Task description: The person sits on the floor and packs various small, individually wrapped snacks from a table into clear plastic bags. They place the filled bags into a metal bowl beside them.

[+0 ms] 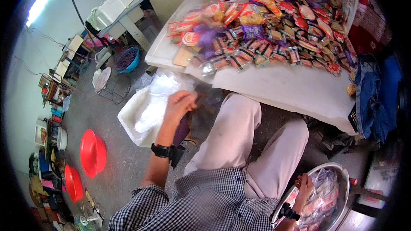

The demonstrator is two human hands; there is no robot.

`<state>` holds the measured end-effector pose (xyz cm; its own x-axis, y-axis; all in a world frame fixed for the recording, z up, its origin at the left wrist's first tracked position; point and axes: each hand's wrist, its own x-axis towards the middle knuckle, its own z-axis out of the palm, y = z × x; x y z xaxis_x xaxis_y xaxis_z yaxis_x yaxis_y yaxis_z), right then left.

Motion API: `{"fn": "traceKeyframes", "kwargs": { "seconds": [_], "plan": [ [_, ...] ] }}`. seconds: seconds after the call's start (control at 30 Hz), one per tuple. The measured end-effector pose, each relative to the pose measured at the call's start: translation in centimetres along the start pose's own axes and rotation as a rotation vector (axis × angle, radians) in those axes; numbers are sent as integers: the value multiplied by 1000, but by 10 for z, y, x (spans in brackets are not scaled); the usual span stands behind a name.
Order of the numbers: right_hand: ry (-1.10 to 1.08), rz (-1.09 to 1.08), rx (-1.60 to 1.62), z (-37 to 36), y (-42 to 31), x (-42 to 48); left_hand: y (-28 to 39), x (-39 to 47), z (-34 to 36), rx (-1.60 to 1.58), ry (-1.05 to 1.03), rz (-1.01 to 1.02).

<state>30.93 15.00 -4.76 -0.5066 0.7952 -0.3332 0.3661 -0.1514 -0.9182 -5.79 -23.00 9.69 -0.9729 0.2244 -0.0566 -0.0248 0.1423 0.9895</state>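
Observation:
My left hand [183, 102] is raised beside a white foam box [128, 125], its fingers curled and blurred. Clear plastic bags [154, 102] lie in the box. Whether the fingers pinch anything is unclear. At the lower right, my right hand [304, 183] is over a metal basin [346, 184] of packed goods in clear plastic bags [324, 195]. Its fingers are bent and their tips partly hidden, so a hold cannot be made out. In front of my knees, small wrapped snacks [247, 54] are heaped on a white-topped table [282, 86], among them purple packets [252, 31] and round red-and-white packets [191, 38].
A white plastic basket [352, 0] lies tipped at the table's back, snacks spilling from it. Blue cloth [369, 96] hangs at the right edge. Red basins [93, 154] and a blue basket [130, 61] stand on the floor to the left. Clutter lines the wall.

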Motion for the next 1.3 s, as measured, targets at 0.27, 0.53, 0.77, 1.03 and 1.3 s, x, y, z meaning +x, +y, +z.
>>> {"fn": "traceKeyframes", "kwargs": {
  "seconds": [0.27,0.53,0.77,1.03,1.3],
  "plan": [
    [-4,39,14,8,20,4,-56,68,-136,556,419,15],
    [-20,21,-32,22,1,0,-92,116,-152,970,371,-205],
    [-17,-22,-38,20,2,-1,-85,104,-167,606,392,-105],
    [87,-191,-6,29,-53,-4,7,52,-104,191,390,167],
    [-113,-324,54,95,-135,-15,39,55,-16,26,217,243]
  ]
}}
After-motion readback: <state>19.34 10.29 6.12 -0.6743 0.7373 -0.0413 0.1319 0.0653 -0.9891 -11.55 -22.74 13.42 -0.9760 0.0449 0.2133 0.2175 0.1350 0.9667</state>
